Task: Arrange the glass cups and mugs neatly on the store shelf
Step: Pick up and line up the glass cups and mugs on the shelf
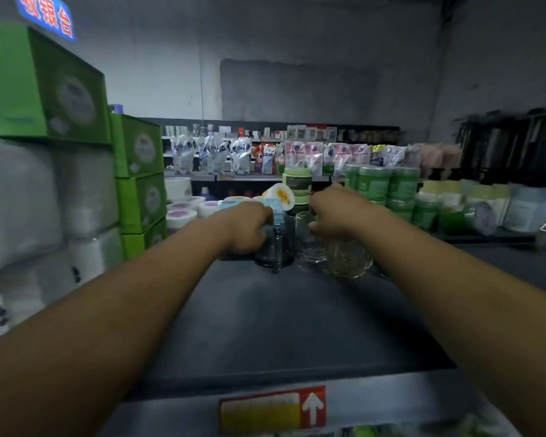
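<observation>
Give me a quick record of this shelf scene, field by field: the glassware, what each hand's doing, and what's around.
surface: dark shelf
glassware: smoky handled mug, clear cup, ribbed clear glass, side by side at the back
left hand: grips the smoky handled mug
right hand: fingers curled at the clear cup's rim; grip unclear
left of shelf: green boxes
behind: green jars

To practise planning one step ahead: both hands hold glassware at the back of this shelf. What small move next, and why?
Probably nudge the ribbed glass back into line: it seems to stand nearer than the clear cup in the grip of the right hand and the dark mug the left hand holds.
</observation>
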